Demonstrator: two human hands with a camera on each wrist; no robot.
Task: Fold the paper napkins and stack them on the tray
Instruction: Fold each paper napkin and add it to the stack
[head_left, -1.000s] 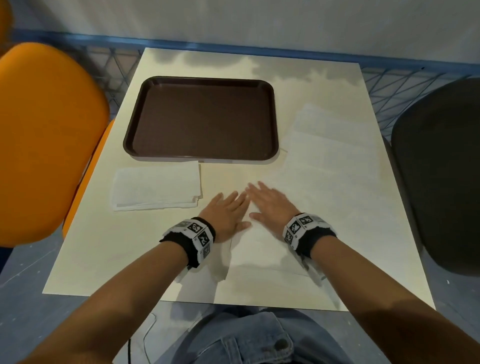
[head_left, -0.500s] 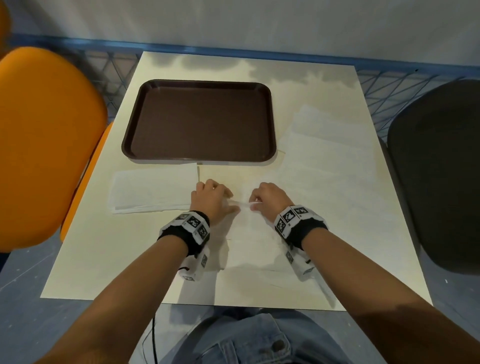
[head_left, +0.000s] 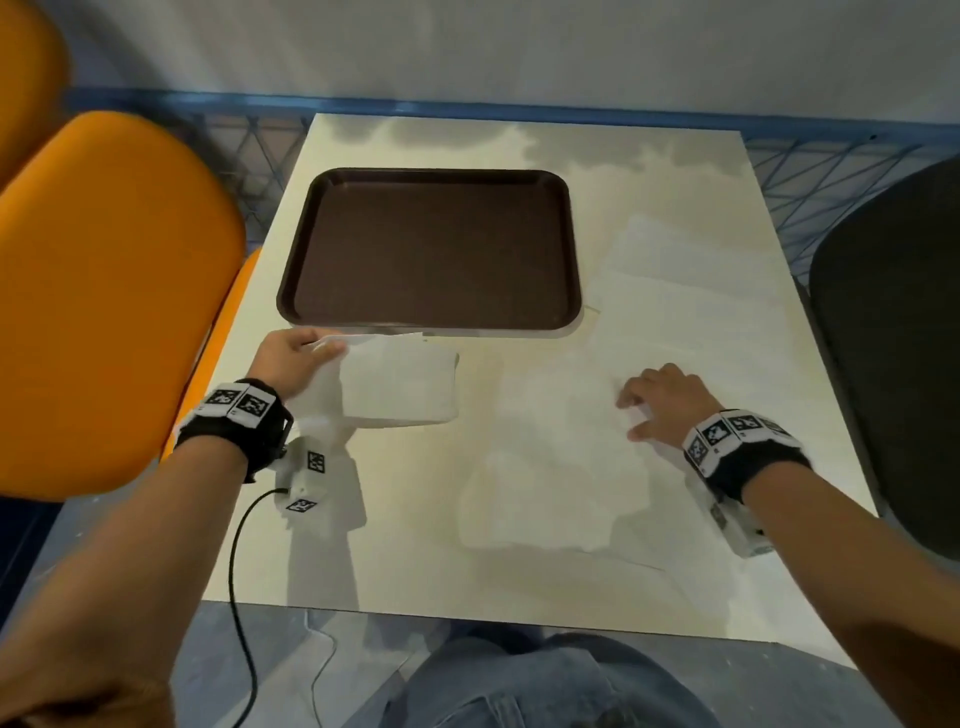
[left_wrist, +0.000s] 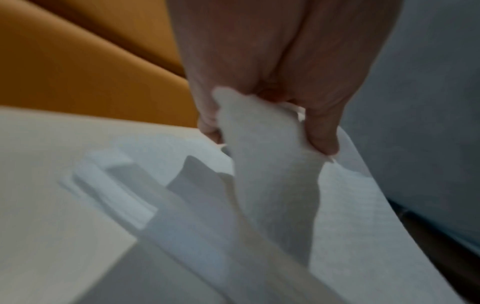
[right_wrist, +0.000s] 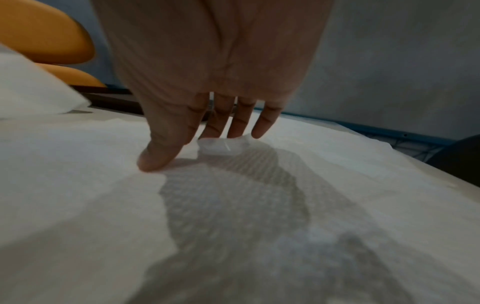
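The brown tray (head_left: 431, 249) lies empty at the table's far left. Just in front of it my left hand (head_left: 317, 353) pinches a folded white napkin (head_left: 400, 387) by its left edge and holds it lifted. In the left wrist view my left hand (left_wrist: 267, 139) grips this napkin (left_wrist: 275, 185) between thumb and fingers, above a folded napkin pile (left_wrist: 114, 185) lying on the table. My right hand (head_left: 636, 415) rests with spread fingertips on the unfolded napkins (head_left: 675, 312) at the right. In the right wrist view its thumb and fingertips (right_wrist: 155, 160) touch a flat napkin (right_wrist: 233, 205).
An orange chair (head_left: 104, 291) stands against the table's left edge and a dark chair (head_left: 893, 338) at the right. A blue mesh rail (head_left: 831, 171) runs behind the table. A black cable (head_left: 239, 571) hangs from my left wrist over the near edge.
My left hand has carried the folded napkin left, to just in front of the tray. My right hand has let go and moved right onto the spread napkins.
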